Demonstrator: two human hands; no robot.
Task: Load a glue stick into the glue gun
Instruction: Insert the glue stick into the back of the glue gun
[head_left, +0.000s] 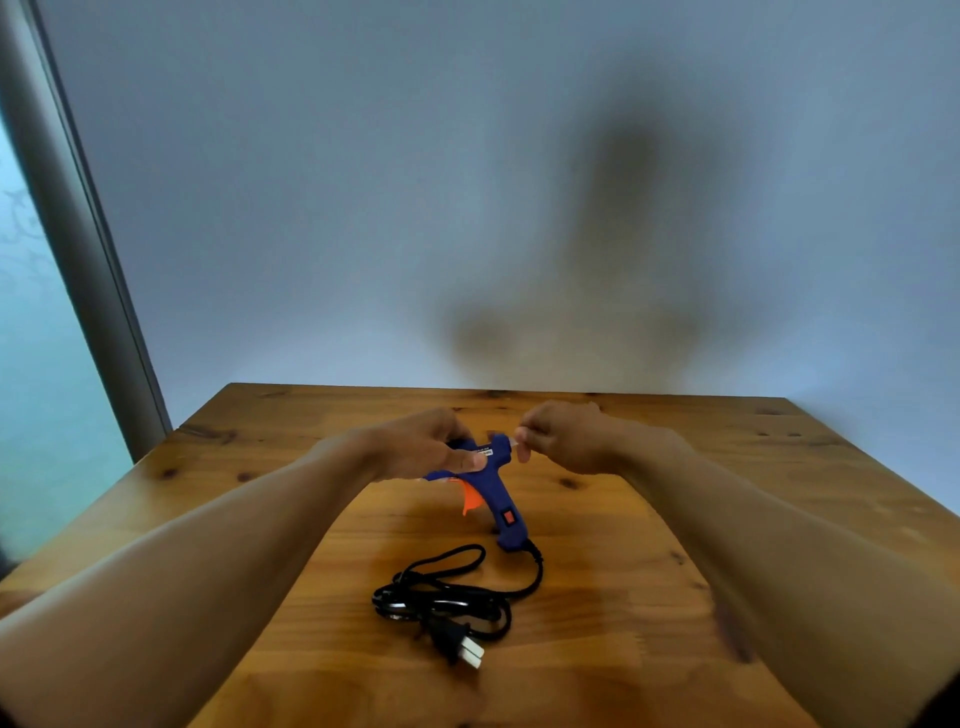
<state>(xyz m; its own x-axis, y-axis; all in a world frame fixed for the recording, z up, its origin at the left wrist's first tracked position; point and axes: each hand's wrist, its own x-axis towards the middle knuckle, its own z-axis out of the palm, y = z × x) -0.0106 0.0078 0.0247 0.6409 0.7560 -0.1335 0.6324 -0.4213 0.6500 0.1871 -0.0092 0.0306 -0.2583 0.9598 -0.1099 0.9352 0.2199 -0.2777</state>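
A blue glue gun (496, 486) with an orange trigger and a red switch is held just above the wooden table (675, 519), handle pointing toward me. My left hand (431, 444) grips its barrel from the left. My right hand (558, 434) pinches a pale, translucent glue stick (514, 443) whose short visible end meets the rear opening of the gun. Most of the stick is hidden by my fingers and the gun.
The gun's black power cord (441, 597) lies coiled on the table in front of me, ending in a two-prong plug (465, 649). A plain wall stands behind the table's far edge, and a window frame (78, 234) runs along the left.
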